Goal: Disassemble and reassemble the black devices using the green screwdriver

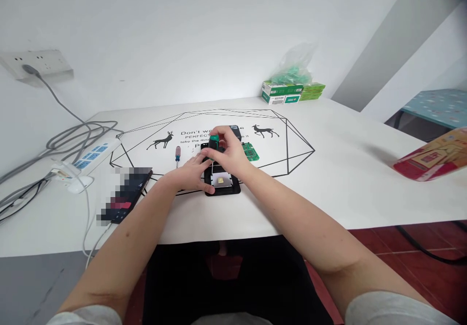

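My right hand is closed around the green-and-black handle of a small screwdriver, held upright with its thin shaft pointing down into a black device lying open on the white table. A pale square part shows inside the device. My left hand rests at the device's left edge, fingers pressed against it and holding it still. A green circuit board lies just behind my right hand. A second small screwdriver with a reddish-and-blue handle lies to the left.
A phone lies left of the device. A white power strip with grey cables sits at the far left. Green boxes and a plastic bag stand at the back. A red-and-yellow package lies at the right edge.
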`<control>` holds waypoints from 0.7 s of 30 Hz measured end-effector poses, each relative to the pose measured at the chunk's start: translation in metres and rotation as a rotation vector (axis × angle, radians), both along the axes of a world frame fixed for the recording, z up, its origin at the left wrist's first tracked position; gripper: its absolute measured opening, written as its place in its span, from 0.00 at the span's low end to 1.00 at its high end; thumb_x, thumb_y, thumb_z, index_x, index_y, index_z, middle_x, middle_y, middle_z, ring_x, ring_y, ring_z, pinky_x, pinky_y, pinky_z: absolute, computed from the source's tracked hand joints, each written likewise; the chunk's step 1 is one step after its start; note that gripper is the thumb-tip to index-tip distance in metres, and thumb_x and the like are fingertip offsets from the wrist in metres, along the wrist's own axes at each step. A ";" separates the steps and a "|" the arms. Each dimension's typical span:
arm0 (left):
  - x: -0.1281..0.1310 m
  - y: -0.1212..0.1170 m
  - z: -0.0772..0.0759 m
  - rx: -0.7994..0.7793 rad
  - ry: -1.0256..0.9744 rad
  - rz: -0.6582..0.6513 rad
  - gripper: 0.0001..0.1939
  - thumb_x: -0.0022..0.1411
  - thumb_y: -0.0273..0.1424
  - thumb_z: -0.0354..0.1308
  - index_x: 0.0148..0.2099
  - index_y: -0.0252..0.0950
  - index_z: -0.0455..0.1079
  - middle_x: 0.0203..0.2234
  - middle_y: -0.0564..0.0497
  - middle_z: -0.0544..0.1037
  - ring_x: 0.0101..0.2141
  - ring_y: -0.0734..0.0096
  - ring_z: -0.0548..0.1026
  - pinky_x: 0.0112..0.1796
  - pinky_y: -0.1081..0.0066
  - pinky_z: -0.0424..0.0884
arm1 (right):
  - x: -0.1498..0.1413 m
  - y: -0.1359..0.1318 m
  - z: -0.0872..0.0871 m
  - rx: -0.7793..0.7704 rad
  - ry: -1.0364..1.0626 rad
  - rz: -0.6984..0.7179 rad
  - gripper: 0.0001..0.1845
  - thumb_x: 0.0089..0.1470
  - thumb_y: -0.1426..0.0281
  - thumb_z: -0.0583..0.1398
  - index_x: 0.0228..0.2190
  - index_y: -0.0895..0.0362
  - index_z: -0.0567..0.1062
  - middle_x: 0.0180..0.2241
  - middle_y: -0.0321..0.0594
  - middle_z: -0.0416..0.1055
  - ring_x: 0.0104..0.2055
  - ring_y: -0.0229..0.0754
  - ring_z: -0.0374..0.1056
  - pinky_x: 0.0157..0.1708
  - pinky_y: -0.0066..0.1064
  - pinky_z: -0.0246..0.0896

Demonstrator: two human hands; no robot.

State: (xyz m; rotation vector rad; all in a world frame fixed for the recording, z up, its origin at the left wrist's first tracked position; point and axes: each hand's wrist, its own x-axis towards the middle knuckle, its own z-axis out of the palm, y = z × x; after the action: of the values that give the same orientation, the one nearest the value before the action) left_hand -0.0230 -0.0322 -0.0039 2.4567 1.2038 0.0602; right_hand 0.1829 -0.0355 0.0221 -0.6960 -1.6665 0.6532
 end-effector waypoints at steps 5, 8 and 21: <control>0.003 -0.001 0.004 -0.045 0.059 0.029 0.67 0.51 0.66 0.70 0.83 0.48 0.46 0.81 0.39 0.41 0.78 0.25 0.38 0.72 0.35 0.47 | 0.001 0.001 0.005 -0.154 0.149 0.117 0.23 0.54 0.48 0.71 0.43 0.48 0.76 0.42 0.38 0.74 0.44 0.45 0.71 0.43 0.42 0.78; 0.006 -0.004 0.011 -0.059 0.070 0.032 0.68 0.52 0.67 0.69 0.83 0.46 0.46 0.81 0.37 0.42 0.77 0.23 0.37 0.72 0.34 0.48 | 0.002 -0.001 0.007 -0.221 0.175 0.316 0.23 0.58 0.46 0.68 0.46 0.48 0.77 0.44 0.39 0.76 0.45 0.44 0.75 0.46 0.43 0.79; 0.005 -0.006 0.010 -0.090 0.050 0.079 0.69 0.49 0.67 0.71 0.83 0.49 0.46 0.81 0.41 0.42 0.78 0.25 0.40 0.72 0.36 0.50 | 0.013 -0.001 0.011 0.112 -0.013 0.071 0.22 0.72 0.48 0.53 0.46 0.48 0.79 0.48 0.44 0.76 0.56 0.50 0.72 0.63 0.52 0.68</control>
State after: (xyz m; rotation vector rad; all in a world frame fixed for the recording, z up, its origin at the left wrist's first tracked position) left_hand -0.0182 -0.0382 0.0063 2.3459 1.2961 -0.0332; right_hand 0.1957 -0.0362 0.0333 -0.5642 -1.7316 0.6014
